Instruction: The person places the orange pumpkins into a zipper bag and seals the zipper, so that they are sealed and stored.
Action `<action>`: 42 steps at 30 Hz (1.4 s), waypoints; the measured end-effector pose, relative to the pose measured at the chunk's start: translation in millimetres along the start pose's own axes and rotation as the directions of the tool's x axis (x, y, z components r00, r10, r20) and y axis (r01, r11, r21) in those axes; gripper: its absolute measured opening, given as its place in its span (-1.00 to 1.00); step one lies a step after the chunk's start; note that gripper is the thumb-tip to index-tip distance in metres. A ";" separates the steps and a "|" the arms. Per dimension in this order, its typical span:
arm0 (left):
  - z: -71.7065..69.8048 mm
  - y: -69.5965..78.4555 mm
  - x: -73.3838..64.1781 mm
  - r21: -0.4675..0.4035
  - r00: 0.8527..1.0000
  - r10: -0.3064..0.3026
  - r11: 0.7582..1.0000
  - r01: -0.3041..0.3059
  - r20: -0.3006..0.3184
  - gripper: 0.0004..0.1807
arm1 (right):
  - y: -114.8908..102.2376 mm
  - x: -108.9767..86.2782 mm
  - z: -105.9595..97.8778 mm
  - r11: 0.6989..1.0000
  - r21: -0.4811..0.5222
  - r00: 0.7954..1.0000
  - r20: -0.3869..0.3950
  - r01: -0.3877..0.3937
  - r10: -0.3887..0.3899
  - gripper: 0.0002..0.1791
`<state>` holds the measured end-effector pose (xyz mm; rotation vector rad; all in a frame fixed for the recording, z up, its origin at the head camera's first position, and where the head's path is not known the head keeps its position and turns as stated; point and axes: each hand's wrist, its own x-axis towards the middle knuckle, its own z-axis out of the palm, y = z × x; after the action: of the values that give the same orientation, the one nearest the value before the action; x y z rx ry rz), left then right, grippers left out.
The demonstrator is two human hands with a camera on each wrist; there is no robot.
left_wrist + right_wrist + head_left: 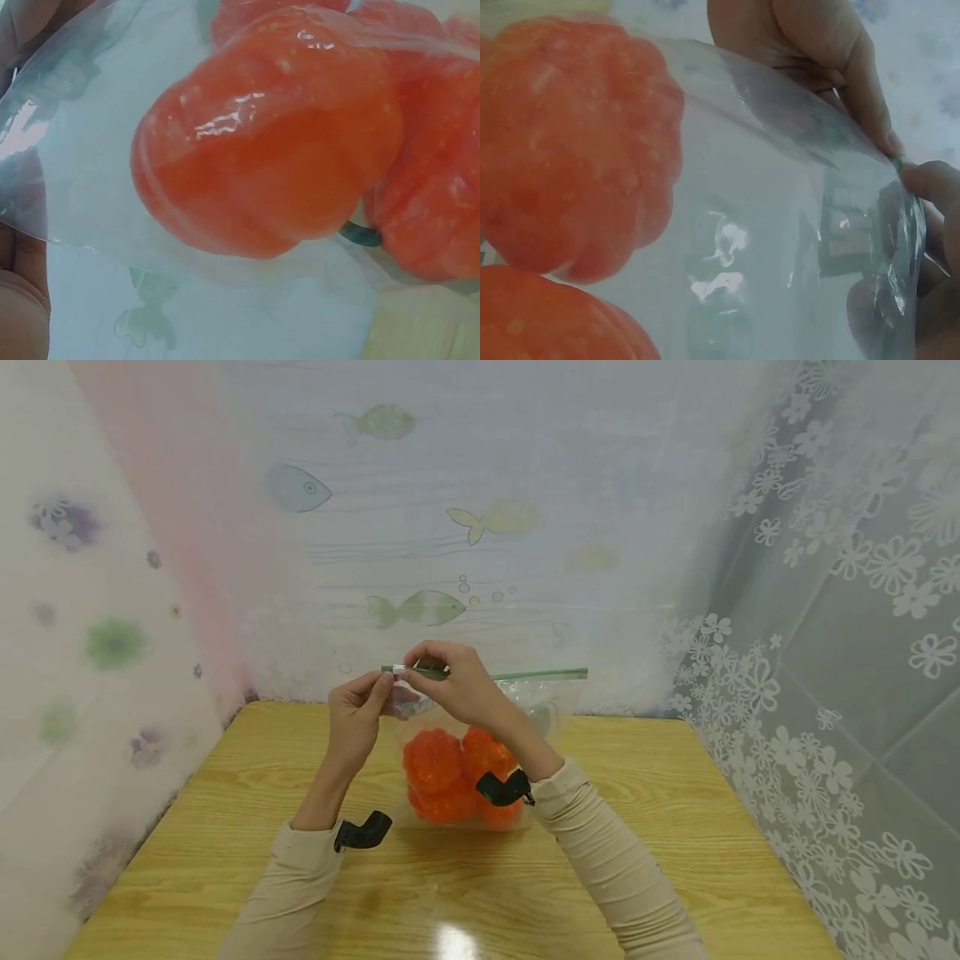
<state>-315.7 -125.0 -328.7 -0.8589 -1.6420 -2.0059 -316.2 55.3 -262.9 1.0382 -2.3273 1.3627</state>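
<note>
A clear zip bag [570, 693] stands upright over the table, a green zip strip [542, 674] along its top. Inside are several orange-red, lobed, pumpkin-like pieces [433, 760]; in the left wrist view a dark green stem [361, 234] shows beside one. The left hand [354, 718] pinches the bag's top left corner between thumb and fingers. Beside it, the right hand [453, 681] pinches the zip strip at the white slider [399, 669]. Both hands also meet at the bag's edge in the right wrist view, thumb and fingertips close together there.
The wood-grain table [637, 827] lies beneath the bag and forearms. Behind it hangs a pale curtain [525, 435] printed with fish, and a flowered sheet [862, 610] hangs on the right. Each wrist carries a small black camera [363, 831].
</note>
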 end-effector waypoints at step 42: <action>-2.1 -3.5 -1.2 0.070 0.991 0.072 0.995 -0.065 -0.112 -0.78 | 5.7 -5.3 -12.4 0.958 -0.285 1.000 0.010 0.016 -0.014 -0.90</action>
<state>-317.5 -126.3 -332.2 -0.7524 -1.5846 -1.9066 -317.9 69.8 -262.9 0.9701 -2.4234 0.9789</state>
